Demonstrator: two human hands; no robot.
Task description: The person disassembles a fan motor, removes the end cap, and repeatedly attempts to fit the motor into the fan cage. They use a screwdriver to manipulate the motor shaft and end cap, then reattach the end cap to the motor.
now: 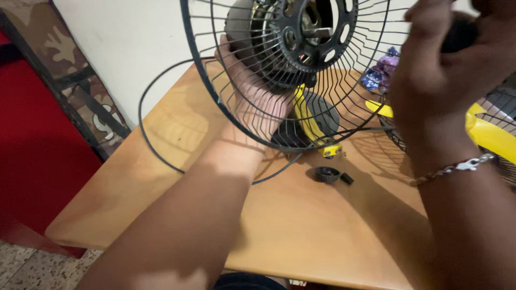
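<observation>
Above the wooden worktop (pixel 301 236), the left hand (pixel 252 91) reaches behind the black wire fan guard (pixel 231 107), seen through its ribs, and its fingers (pixel 228 51) are wrapped around the grey motor housing (pixel 242 24), holding the assembly tilted off the surface. At the centre of the guard sits a black mounting ring (pixel 317 27) with round holes, with the motor shaft (pixel 317 32) protruding from its middle. At upper right, the right hand (pixel 446 70), blurred, has its fingers closed on a dark handle (pixel 462 35); what the handle belongs to cannot be told. A metal bracelet (pixel 457 167) circles the right wrist. Below the guard, on the worktop, lie the fan's black base with a yellow neck (pixel 309 121), a small black ribbed nut (pixel 327 174) and, just beside it, a short black piece (pixel 346 178). A loose thin black hoop (pixel 148 134) overhangs the left edge of the worktop. At far right, a yellow fan blade (pixel 492 137) rests on a second wire guard (pixel 505 107).
</observation>
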